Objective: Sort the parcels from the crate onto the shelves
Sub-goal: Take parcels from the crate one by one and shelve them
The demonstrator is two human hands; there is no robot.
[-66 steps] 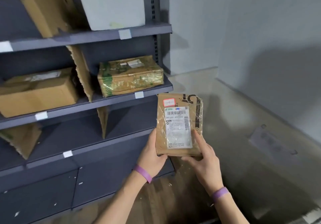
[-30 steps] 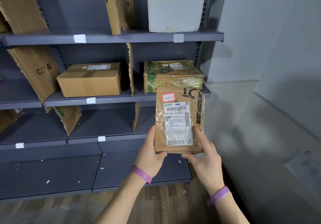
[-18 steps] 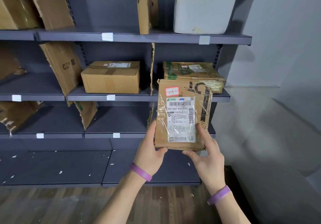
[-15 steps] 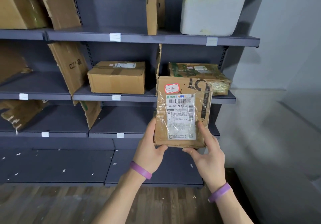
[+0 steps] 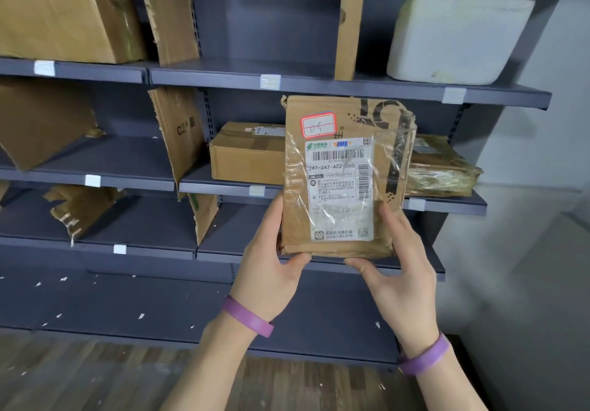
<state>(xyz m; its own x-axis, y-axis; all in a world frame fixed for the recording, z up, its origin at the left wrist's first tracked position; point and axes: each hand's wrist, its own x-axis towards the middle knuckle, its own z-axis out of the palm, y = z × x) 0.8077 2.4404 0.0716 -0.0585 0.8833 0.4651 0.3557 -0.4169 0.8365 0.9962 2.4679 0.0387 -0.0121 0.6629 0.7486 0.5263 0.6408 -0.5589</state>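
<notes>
A flat brown parcel (image 5: 341, 187) wrapped in clear tape stands upright in front of me, its white shipping label and a red-edged sticker marked "05" facing me. My left hand (image 5: 271, 260) grips its lower left edge, thumb under the bottom. My right hand (image 5: 402, 263) holds the lower right corner, fingers on the front face. Both hold it in the air before the dark grey shelves (image 5: 319, 86), level with the middle shelf. The crate is out of view.
A brown box (image 5: 245, 158) and a taped parcel (image 5: 443, 171) sit on the middle shelf behind. A white foam box (image 5: 456, 37) and a large carton (image 5: 64, 18) stand on the top shelf. Torn cardboard dividers (image 5: 182, 136) split the bays. A grey wall (image 5: 542, 219) is right.
My view has swung left to face the shelves and come closer. The parcel has risen a little; both hands keep the same hold.
</notes>
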